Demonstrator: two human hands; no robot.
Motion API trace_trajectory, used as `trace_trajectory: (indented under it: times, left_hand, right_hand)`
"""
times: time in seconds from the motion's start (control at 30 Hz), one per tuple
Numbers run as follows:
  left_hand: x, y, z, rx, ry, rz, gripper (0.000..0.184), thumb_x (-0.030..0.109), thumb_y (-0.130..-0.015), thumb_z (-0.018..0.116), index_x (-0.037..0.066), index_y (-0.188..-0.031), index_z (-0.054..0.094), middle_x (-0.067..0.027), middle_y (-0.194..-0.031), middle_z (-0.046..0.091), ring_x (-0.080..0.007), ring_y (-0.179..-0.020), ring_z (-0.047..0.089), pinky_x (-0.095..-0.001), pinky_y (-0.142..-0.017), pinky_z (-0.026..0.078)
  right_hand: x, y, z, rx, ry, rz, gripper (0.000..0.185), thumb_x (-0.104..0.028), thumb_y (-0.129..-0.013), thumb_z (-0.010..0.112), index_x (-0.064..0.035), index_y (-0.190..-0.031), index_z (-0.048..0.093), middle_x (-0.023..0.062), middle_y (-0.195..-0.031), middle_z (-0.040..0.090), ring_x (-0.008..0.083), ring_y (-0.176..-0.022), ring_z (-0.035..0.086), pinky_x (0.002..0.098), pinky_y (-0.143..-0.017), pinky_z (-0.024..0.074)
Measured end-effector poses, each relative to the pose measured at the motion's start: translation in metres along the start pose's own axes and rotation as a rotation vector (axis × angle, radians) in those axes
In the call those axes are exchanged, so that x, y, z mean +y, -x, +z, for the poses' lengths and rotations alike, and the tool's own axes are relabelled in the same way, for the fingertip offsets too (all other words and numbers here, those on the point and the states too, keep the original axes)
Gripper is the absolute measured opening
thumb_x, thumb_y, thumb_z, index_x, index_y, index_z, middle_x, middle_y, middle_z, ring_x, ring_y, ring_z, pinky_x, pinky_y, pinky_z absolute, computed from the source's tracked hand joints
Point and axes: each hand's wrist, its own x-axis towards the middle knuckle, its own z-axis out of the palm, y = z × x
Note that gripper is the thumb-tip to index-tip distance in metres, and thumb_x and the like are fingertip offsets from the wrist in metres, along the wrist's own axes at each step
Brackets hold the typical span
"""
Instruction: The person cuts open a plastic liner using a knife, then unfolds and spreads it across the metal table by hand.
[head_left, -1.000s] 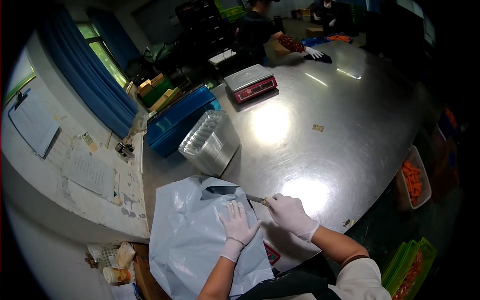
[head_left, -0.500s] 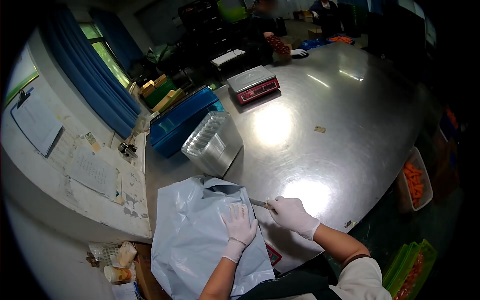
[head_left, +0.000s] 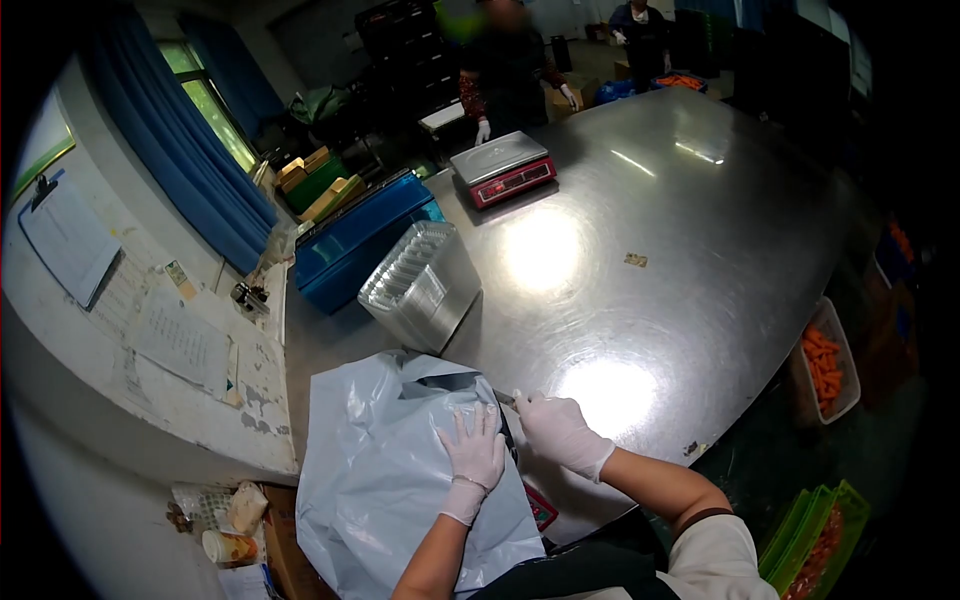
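Grey plastic makes the bag (head_left: 385, 480) that lies beneath the flat, spread fingers of the left hand (head_left: 474, 456), mostly towards eight o'clock, with the right hand (head_left: 560, 433) at three o'clock, its fingers gripping a thin tool (head_left: 504, 397) by the bag's edge, and stacked trays (head_left: 425, 290) beyond at eleven on the surface (head_left: 600, 310).

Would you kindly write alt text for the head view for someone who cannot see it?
A gloved left hand lies spread on a grey plastic bag at a metal table, while the gloved right hand holds a thin tool, mostly hidden, by the bag's edge. Beyond stand stacked clear trays, a blue box and a red scale.
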Motion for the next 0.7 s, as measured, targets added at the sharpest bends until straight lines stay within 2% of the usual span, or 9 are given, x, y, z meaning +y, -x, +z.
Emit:
trace_trajectory:
  times: [0.07,0.1,0.13,0.23,0.37,0.43,0.47,0.53,0.7]
  left_hand:
    - [0.000,0.001,0.000,0.016,-0.011,0.004,0.057,0.037,-0.090,0.044,0.016,-0.143,0.035,-0.0096,-0.147,0.034,-0.0432,-0.136,0.022,-0.0723,-0.100,0.008]
    - [0.002,0.002,-0.003,-0.005,-0.023,-0.002,0.057,0.038,-0.090,0.044,0.016,-0.143,0.036,-0.0098,-0.147,0.035,-0.0435,-0.135,0.023,-0.0727,-0.100,0.009]
    - [0.005,-0.002,-0.005,-0.022,-0.030,-0.001,0.057,0.039,-0.090,0.044,0.016,-0.142,0.037,-0.0101,-0.146,0.035,-0.0437,-0.135,0.024,-0.0731,-0.099,0.010]
    - [0.005,-0.003,-0.004,-0.008,-0.017,0.008,0.058,0.043,-0.090,0.043,0.016,-0.141,0.038,-0.0113,-0.146,0.036,-0.0439,-0.135,0.023,-0.0738,-0.098,0.011]
    - [0.007,-0.001,-0.012,0.012,-0.024,0.028,0.061,0.045,-0.089,0.044,0.015,-0.141,0.038,-0.0147,-0.146,0.034,-0.0453,-0.134,0.023,-0.0734,-0.099,0.009]
    - [0.009,0.002,-0.019,0.006,0.001,0.036,0.061,0.045,-0.088,0.046,0.016,-0.142,0.037,-0.0176,-0.147,0.032,-0.0462,-0.134,0.024,-0.0723,-0.101,0.006]
    - [0.008,0.003,-0.020,0.002,0.003,0.022,0.061,0.045,-0.088,0.046,0.016,-0.142,0.037,-0.0176,-0.147,0.032,-0.0462,-0.134,0.024,-0.0723,-0.101,0.006]
    - [0.008,0.003,-0.021,-0.013,0.003,0.050,0.061,0.045,-0.088,0.046,0.018,-0.142,0.038,-0.0171,-0.147,0.031,-0.0465,-0.134,0.023,-0.0721,-0.101,0.006]
    - [0.008,0.006,-0.021,-0.028,0.002,0.048,0.061,0.047,-0.088,0.046,0.019,-0.142,0.038,-0.0157,-0.148,0.031,-0.0460,-0.134,0.022,-0.0738,-0.099,0.008]
  right_hand:
    - [-0.003,-0.003,0.015,-0.004,0.050,-0.052,0.019,-0.011,-0.082,0.054,0.0005,-0.096,0.060,0.0123,-0.074,0.061,0.0257,-0.058,0.063,0.0344,-0.050,0.0512]
    - [-0.001,-0.006,0.026,-0.061,-0.010,-0.021,0.031,-0.014,-0.085,0.051,0.0038,-0.110,0.056,0.0128,-0.075,0.062,0.0277,-0.060,0.064,0.0372,-0.051,0.0508]
    - [0.001,-0.010,0.033,-0.055,0.003,-0.014,0.031,-0.014,-0.085,0.051,0.0038,-0.110,0.056,0.0128,-0.075,0.062,0.0277,-0.060,0.064,0.0372,-0.051,0.0508]
    - [-0.001,-0.019,0.039,-0.001,-0.005,-0.059,0.027,-0.012,-0.084,0.051,0.0017,-0.107,0.056,0.0131,-0.076,0.062,0.0292,-0.067,0.064,0.0377,-0.055,0.0512]
    - [0.017,-0.027,0.035,-0.048,-0.042,-0.036,0.026,-0.017,-0.085,0.053,-0.0045,-0.108,0.057,0.0105,-0.076,0.062,0.0292,-0.065,0.064,0.0400,-0.053,0.0501]
    - [0.028,-0.027,0.024,-0.040,-0.038,-0.067,0.022,-0.016,-0.087,0.051,-0.0045,-0.105,0.058,0.0123,-0.078,0.062,0.0313,-0.064,0.064,0.0408,-0.054,0.0508]
    - [0.032,-0.027,0.019,-0.028,-0.040,-0.094,0.020,-0.015,-0.088,0.048,-0.0045,-0.101,0.058,0.0142,-0.079,0.061,0.0333,-0.063,0.064,0.0415,-0.054,0.0515]
    - [0.037,-0.027,0.002,-0.037,-0.052,-0.066,0.018,-0.020,-0.088,0.051,-0.0076,-0.099,0.059,0.0124,-0.077,0.062,0.0322,-0.063,0.063,0.0418,-0.054,0.0505]
    - [0.045,-0.024,-0.011,-0.027,-0.038,-0.127,0.017,-0.020,-0.089,0.050,-0.0083,-0.095,0.061,0.0105,-0.071,0.061,0.0313,-0.060,0.062,0.0415,-0.049,0.0483]
